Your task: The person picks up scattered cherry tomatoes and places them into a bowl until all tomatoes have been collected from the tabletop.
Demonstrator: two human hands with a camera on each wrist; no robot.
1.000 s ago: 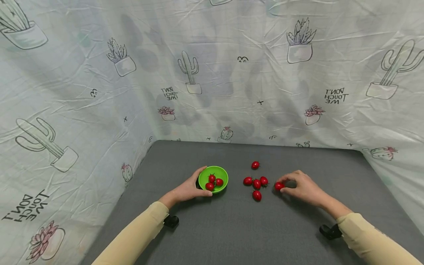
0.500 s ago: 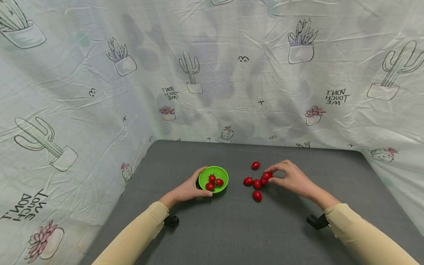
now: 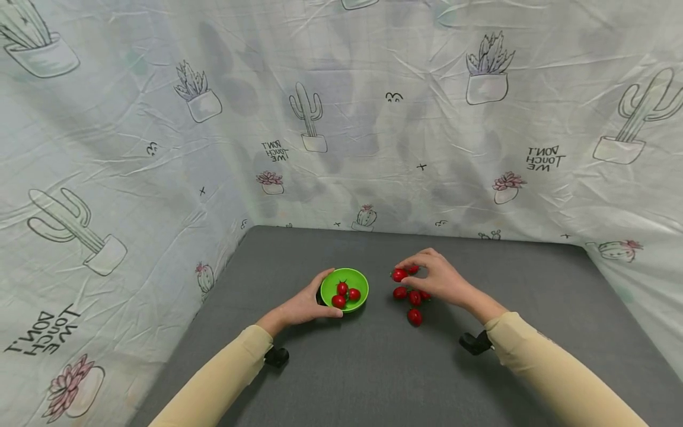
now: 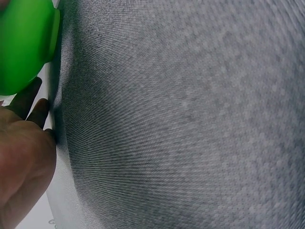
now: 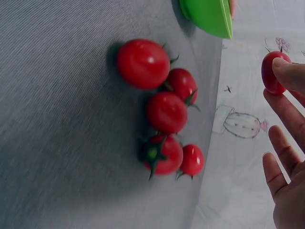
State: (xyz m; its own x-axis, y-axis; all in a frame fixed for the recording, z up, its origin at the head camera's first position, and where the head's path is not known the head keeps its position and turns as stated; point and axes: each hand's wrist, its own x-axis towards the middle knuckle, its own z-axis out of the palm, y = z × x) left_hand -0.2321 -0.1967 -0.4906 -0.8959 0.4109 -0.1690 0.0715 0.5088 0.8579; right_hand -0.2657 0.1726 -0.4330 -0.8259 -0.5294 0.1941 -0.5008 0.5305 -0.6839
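A green bowl (image 3: pixel 363 299) with 3 cherry tomatoes inside stands on the grey table. My left hand (image 3: pixel 304 302) grips its left side, thumb in front and fingers behind; in the left wrist view, the bowl (image 4: pixel 24 47) shows at the upper left beside the hand (image 4: pixel 26 162). Between thumb and finger, my right hand (image 3: pixel 440 279) pinches a cherry tomato (image 3: pixel 399 275), raised over the table right of the bowl. The right wrist view has this tomato (image 5: pixel 269 71) at the fingertips, its other fingers spread. Below lie several loose cherry tomatoes (image 5: pixel 167 112) with green stems, partly hidden by the hand in the head view.
The grey table (image 3: pixel 341 379) runs back to a pale curtain (image 3: pixel 352 118) printed with potted cacti, which also hangs along the left and right sides. One loose tomato (image 3: pixel 414 316) lies nearest the front of the group.
My right hand has picked up the cherry tomato from the right and carried it left over the others, toward the bowl. The left hand and bowl have stayed in place.
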